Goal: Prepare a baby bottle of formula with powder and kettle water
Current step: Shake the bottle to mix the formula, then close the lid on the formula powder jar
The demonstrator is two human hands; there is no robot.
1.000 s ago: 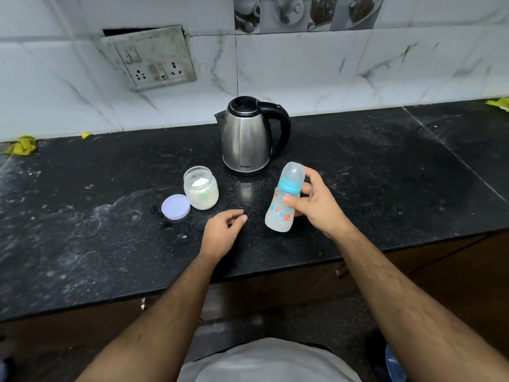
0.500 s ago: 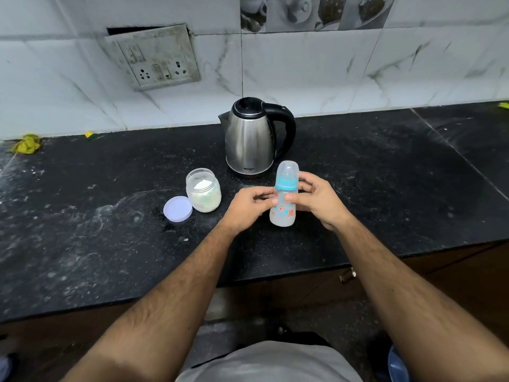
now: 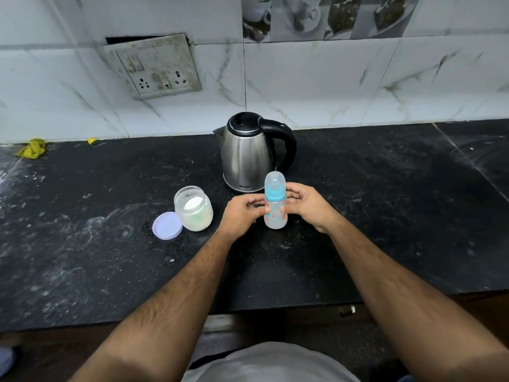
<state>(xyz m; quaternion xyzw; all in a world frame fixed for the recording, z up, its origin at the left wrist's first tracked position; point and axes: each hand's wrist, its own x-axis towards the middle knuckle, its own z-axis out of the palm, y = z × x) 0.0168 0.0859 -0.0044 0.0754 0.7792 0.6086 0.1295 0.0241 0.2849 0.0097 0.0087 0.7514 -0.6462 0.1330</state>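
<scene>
On the black stone desk (image 3: 385, 216), both hands' fingers (image 3: 265, 209) clasp the capped, seemingly empty translucent blue-collared baby bottle (image 3: 275, 205); powder and water remain.

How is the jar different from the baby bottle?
The jar is open, its lid lying beside it; the bottle has its cap on. The jar is short and wide; the bottle is tall and slim. The jar stands alone; both hands hold the bottle. Both are see-through and upright.
</scene>
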